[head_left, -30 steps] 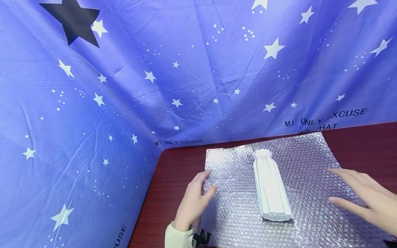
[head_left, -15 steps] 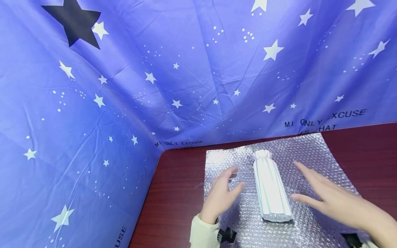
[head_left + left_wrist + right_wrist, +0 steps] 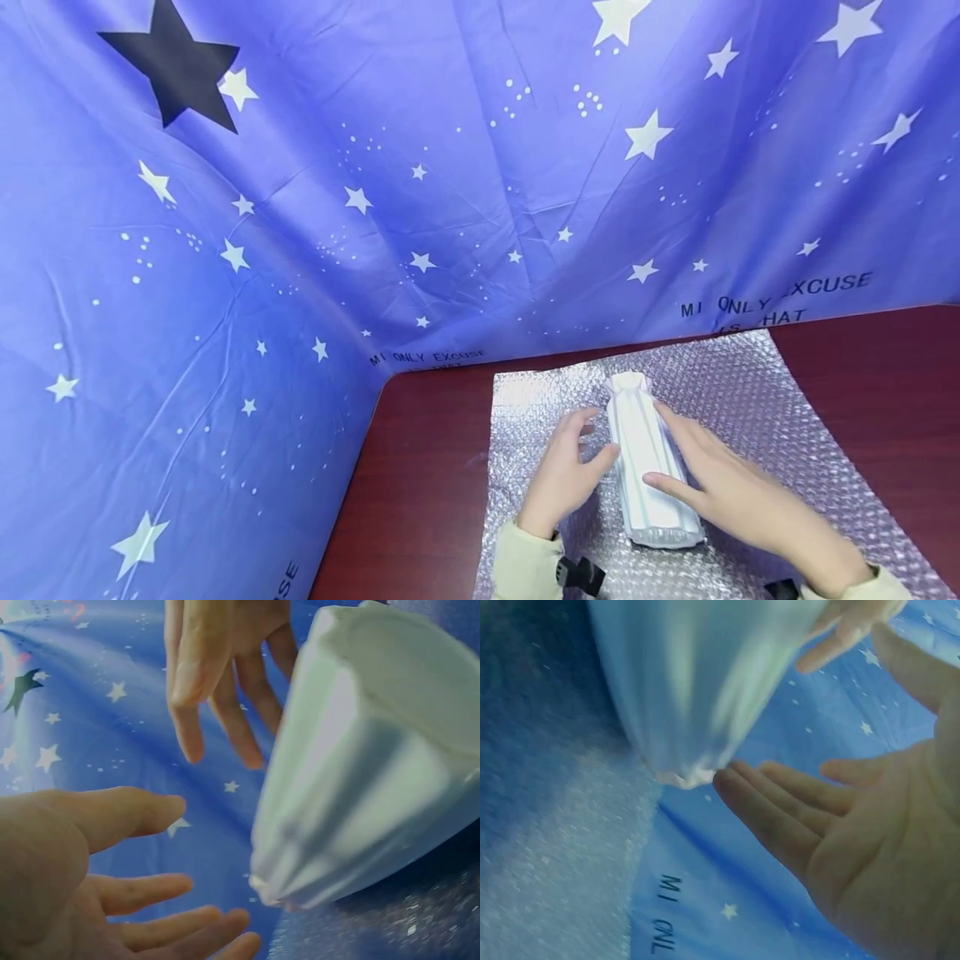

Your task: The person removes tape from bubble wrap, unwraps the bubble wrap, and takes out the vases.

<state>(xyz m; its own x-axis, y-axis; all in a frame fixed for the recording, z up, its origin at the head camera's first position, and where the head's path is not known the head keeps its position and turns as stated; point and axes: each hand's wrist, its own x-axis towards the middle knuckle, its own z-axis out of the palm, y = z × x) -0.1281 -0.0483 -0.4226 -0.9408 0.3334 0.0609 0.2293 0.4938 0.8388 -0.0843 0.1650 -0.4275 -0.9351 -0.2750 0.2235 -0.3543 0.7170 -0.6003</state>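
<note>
A white fluted vase [image 3: 652,467] with a ruffled rim lies on its side on a sheet of bubble wrap [image 3: 757,392], its base toward me. Left of it, my left hand [image 3: 566,475] is held with fingers loosely extended and nothing between them; in the left wrist view a gap shows between that hand [image 3: 127,870] and the vase [image 3: 375,765]. On the other side, my right hand [image 3: 727,483] reaches over the vase's right edge with fairly straight fingers. In the right wrist view its fingertips come close to the vase's rim end [image 3: 686,776]; whether they touch, I cannot tell.
The bubble wrap covers much of a dark red wooden table [image 3: 420,467]. Behind and to the left, a blue cloth [image 3: 465,167] printed with white stars and lettering hangs down to the table's edges.
Both hands have moved inward toward the vase from either side, the right one farther. The vase lies about where it was; the view has shifted slightly.
</note>
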